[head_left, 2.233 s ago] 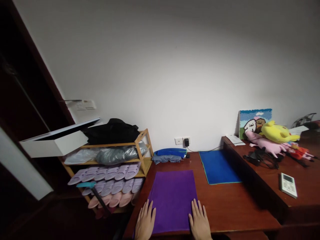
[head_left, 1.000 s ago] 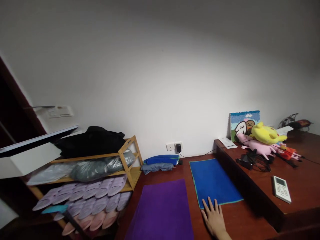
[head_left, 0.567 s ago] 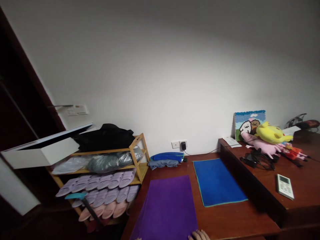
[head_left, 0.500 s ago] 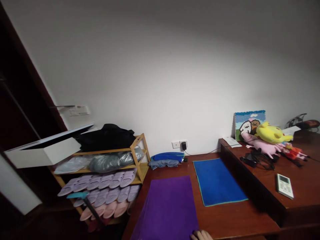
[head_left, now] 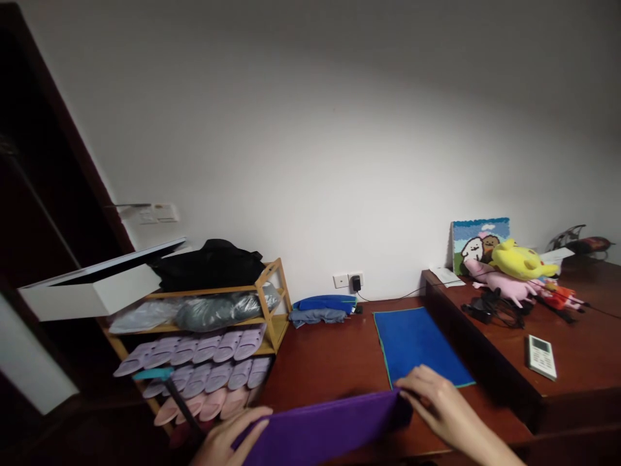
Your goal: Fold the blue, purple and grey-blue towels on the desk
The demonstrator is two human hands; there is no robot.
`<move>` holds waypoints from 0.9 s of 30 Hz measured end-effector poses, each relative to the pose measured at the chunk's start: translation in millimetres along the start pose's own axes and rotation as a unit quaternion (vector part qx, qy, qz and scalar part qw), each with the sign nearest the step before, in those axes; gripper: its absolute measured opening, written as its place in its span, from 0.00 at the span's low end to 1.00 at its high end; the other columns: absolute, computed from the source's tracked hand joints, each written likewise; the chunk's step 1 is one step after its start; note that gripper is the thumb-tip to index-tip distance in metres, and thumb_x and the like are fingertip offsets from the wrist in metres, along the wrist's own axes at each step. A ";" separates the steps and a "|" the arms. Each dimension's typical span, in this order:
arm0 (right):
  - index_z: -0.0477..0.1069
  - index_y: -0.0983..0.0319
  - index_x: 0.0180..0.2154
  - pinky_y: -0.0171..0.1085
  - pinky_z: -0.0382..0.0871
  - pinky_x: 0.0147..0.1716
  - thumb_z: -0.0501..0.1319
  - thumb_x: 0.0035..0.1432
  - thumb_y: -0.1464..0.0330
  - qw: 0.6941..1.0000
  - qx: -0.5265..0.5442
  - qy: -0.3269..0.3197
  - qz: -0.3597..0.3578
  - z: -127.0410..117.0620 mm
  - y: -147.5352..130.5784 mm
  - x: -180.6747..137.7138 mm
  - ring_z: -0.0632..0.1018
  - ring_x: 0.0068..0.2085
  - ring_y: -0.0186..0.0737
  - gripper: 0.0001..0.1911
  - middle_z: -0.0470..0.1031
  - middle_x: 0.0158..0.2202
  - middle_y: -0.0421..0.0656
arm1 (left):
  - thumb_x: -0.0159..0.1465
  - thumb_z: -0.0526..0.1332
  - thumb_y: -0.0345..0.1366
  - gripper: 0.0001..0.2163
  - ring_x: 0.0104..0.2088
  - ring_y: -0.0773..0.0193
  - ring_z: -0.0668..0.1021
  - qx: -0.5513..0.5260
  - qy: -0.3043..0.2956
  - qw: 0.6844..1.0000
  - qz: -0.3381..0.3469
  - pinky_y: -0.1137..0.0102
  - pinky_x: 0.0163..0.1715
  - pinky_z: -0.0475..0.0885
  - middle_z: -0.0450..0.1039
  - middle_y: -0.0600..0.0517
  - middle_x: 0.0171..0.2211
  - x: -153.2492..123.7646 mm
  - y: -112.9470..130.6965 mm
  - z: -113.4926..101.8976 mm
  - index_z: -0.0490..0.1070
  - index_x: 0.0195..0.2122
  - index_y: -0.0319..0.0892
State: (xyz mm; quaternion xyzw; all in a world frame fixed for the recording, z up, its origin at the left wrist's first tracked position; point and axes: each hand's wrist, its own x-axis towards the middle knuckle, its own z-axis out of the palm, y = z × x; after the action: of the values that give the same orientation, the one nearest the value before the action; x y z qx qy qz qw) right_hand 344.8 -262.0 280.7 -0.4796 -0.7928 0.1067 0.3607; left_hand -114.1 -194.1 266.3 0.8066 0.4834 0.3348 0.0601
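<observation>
A purple towel [head_left: 320, 428] is lifted off the dark wooden table [head_left: 334, 362] at the bottom of the view, held stretched between both hands. My left hand [head_left: 228, 435] is closed on its left end. My right hand [head_left: 439, 402] pinches its right corner, just in front of the near edge of a blue towel [head_left: 417, 342] that lies flat on the table.
A folded blue and grey cloth pile [head_left: 321, 308] lies by the wall socket [head_left: 349, 281]. A wooden rack [head_left: 218, 336] of several slippers stands at left. A raised desk [head_left: 577, 362] at right carries plush toys [head_left: 519, 272], cables and a white remote [head_left: 539, 356].
The purple towel lay flat half a second ago with only a fingertip in view. Now both hands have come up and raised the towel off the table.
</observation>
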 end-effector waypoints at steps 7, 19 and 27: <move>0.79 0.57 0.46 0.39 0.73 0.49 0.55 0.69 0.53 0.999 0.019 -0.021 0.042 -119.3 10.2 23.8 0.80 0.45 0.41 0.20 0.81 0.44 0.46 | 0.67 0.62 0.50 0.14 0.44 0.58 0.84 -0.096 -0.129 0.987 0.022 0.67 0.48 0.78 0.85 0.53 0.43 100.9 80.5 -26.2 0.83 0.42 0.49; 0.79 0.66 0.45 0.31 0.69 0.32 0.58 0.66 0.64 0.975 -0.117 0.065 0.176 -197.9 175.2 113.9 0.79 0.28 0.35 0.16 0.82 0.31 0.44 | 0.71 0.59 0.43 0.15 0.41 0.59 0.83 -0.108 -0.052 0.983 0.136 0.68 0.43 0.74 0.84 0.49 0.41 289.1 147.9 99.8 0.81 0.43 0.39; 0.77 0.65 0.49 0.37 0.68 0.51 0.51 0.66 0.70 0.939 -0.181 0.172 0.235 -164.4 242.8 105.3 0.80 0.49 0.41 0.18 0.82 0.47 0.50 | 0.74 0.55 0.40 0.13 0.43 0.56 0.80 -0.032 0.016 0.986 0.161 0.62 0.45 0.71 0.81 0.46 0.42 287.8 163.6 182.2 0.78 0.46 0.41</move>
State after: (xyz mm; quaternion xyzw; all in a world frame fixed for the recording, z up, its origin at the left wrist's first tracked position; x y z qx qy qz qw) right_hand 592.1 -77.4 322.9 -0.7204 -0.5894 -0.0412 0.3633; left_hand 204.8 -2.7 333.8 0.8661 0.3376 0.3679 0.0237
